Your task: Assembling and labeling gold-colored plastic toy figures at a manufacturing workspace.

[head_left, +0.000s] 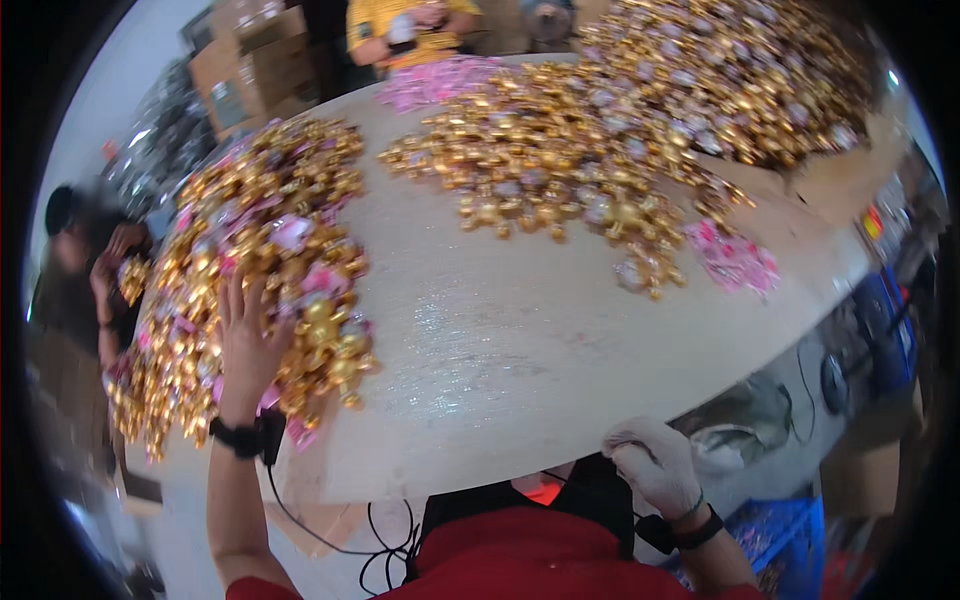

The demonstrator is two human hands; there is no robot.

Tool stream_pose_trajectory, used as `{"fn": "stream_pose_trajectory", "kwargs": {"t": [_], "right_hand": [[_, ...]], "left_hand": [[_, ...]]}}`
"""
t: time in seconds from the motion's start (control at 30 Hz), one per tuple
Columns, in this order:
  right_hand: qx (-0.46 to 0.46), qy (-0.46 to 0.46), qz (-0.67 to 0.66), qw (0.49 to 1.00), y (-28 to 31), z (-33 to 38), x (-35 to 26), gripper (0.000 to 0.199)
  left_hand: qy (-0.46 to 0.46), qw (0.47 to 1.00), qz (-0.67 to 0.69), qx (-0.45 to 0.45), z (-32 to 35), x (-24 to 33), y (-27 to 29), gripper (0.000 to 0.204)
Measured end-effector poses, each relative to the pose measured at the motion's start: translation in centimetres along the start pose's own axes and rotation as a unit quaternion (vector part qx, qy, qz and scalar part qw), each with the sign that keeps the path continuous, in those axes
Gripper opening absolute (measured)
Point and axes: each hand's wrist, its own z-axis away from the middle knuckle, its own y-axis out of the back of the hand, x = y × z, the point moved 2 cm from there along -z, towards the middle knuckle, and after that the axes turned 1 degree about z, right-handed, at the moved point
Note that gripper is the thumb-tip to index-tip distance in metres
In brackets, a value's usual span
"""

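A heap of small, shiny gold rounded pieces covers the left side of the table, mixed with pink and clear plastic bits. My bare left hand lies on this heap with its fingers spread, touching the gold pieces and gripping none that I can see. In a white glove, my right hand is at the table's near edge, fingers curled in. Whatever is inside that hand, if anything, is hidden. Both wrists wear a black band, and a cable hangs from the left one.
A larger gold pile spreads over the far right of the pale table. Pink pieces lie by it, and more pink at the back. Two people work across and at left. A blue crate stands lower right.
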Motion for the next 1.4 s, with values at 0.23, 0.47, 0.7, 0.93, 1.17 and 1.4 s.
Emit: {"fn": "stream_pose_trajectory", "kwargs": {"t": [0.23,0.47,0.7,0.93,1.17,1.4], "right_hand": [[0.067,-0.286,-0.34,0.893,1.2,7.0,13.7,0.014],[-0.119,-0.483,0.142,0.856,-3.6,24.6,38.7,0.024],[-0.121,-0.458,0.19,0.86,-3.4,19.6,38.6,0.022],[-0.104,-0.42,0.24,0.869,-1.3,12.1,38.6,0.021],[-0.155,-0.417,0.252,0.859,2.1,7.3,39.5,0.019],[-0.181,-0.409,0.255,0.857,5.7,6.3,38.2,0.017]], "left_hand": [[-0.189,0.939,0.204,-0.203,2.4,13.0,0.1,0.06],[-0.378,0.796,0.298,-0.366,4.2,25.9,-1.1,0.062],[-0.455,0.792,0.234,-0.334,0.8,31.8,-5.0,0.07],[-0.455,0.758,0.125,-0.45,-0.6,30.7,-8.3,0.072],[-0.421,0.778,0.221,-0.411,2.1,29.5,-8.6,0.054],[-0.486,0.776,0.131,-0.379,1.4,29.3,-8.9,0.069]]}}
